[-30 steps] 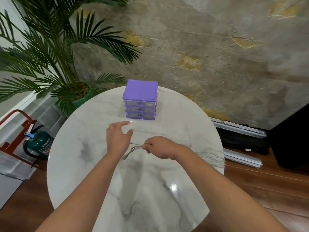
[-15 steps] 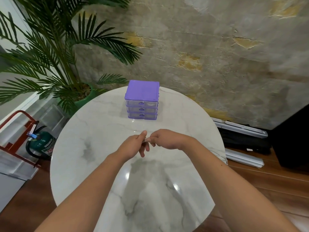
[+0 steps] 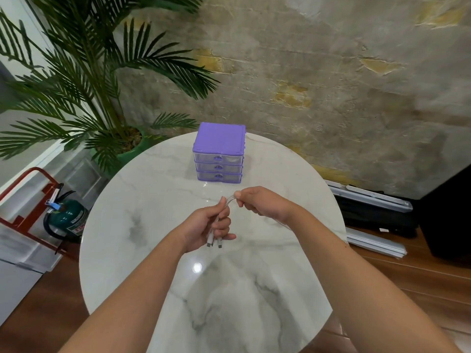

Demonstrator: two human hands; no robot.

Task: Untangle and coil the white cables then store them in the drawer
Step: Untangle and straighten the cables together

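Above the middle of the round white marble worktop (image 3: 142, 225), both bare hands hold the bundle of thin white cables (image 3: 227, 203) in the air. The left hand (image 3: 204, 225) has its grip clenched around the bundle, fingers curled over it, and two white plug ends (image 3: 213, 242) poke out below the fist toward 6 o'clock, just clear of the stone. From the top of that fist the strands arc up and over toward 2 o'clock into the right hand (image 3: 260, 203), whose grip pinches them between thumb and forefinger. Past that pinch the cables run on toward 4 o'clock under the right wrist, a faint pale line trailing toward the worktop's edge; where they end cannot be told. The short span between the two grips is blurred and glassy-looking. At 12 o'clock from the hands, well apart from them, stands the small purple plastic chest of three clear drawers (image 3: 219, 155), all three shut. Off the worktop at 10 o'clock is a potted palm with a green pot (image 3: 132, 154), and at 9 o'clock a dark green fire extinguisher (image 3: 68, 217) rests beside a red metal frame (image 3: 28, 189).
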